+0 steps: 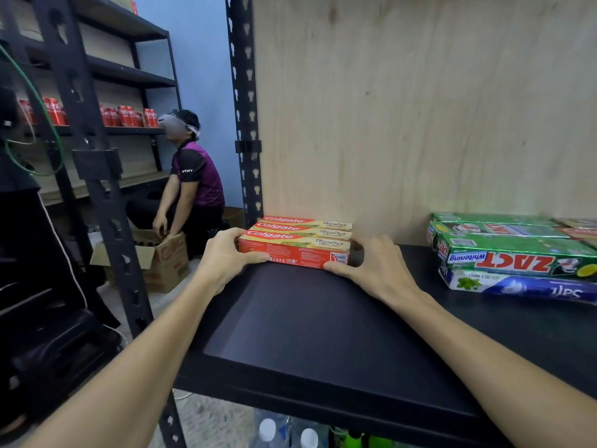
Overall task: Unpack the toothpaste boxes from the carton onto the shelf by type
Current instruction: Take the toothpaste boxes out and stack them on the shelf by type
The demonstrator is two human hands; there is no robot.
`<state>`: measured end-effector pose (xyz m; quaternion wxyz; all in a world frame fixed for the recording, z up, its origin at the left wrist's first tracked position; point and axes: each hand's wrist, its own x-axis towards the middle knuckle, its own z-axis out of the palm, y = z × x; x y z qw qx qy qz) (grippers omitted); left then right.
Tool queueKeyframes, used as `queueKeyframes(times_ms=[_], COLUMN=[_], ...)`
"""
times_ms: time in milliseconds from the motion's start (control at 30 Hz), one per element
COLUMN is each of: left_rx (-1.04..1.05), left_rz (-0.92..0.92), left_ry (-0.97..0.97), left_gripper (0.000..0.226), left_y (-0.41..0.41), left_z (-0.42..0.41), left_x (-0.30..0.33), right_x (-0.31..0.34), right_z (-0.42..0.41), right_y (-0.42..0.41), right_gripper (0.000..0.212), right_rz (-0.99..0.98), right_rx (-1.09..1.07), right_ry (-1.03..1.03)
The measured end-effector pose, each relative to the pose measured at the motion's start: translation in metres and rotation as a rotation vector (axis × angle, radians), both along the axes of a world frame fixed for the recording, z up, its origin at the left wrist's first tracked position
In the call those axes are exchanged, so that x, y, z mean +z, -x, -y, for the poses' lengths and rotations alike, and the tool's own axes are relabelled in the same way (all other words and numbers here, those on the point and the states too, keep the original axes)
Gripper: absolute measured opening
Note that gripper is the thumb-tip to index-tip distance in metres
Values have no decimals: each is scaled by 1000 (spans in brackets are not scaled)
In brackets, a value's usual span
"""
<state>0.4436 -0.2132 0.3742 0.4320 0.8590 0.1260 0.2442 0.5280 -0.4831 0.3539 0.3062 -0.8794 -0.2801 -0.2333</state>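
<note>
- While both hands are reaching onto the black shelf (323, 318), three red Colgate boxes (300, 240) are lying flat side by side at the back left, running away toward the plywood back (403, 108), by the black upright (245, 124).
- L hand (223, 257) is cupping the left end of the row: thumb is lying along the front face of the nearest box, fingers are curling round the end, out of sight.
- R hand (371, 266) is pressing at the right end: thumb is touching the front lower corner, fingers are wrapping behind the end, tips hidden.
- Both hands are touching the boxes, half-closed round the ends; the boxes are sitting on the shelf, not lifted.
- To the right, well apart, green ZACT boxes (517, 253) are lying in their own group, w/ a blue-white box (523, 287) in front, just beside them.
- Bkgd left: another person (193, 179) is crouching w/ hands in an open carton (161, 257) on the floor.
- Red cans (129, 116) are standing on a far rack (135, 76).
- Bottle caps (268, 428) are showing under the shelf edge.
</note>
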Motion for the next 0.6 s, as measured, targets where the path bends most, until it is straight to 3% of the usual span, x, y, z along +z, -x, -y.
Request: queueKeyframes(times_ms=[600], left_rx=[-38], left_rz=[-34], left_ry=[2], left_gripper=[64], left_y=[-1], left_z=[-3], left_x=[-2], right_x=[-1], right_z=[0], right_y=[0], right_gripper=[75], right_rz=[-194], right_rx=[73], right_ry=[-118])
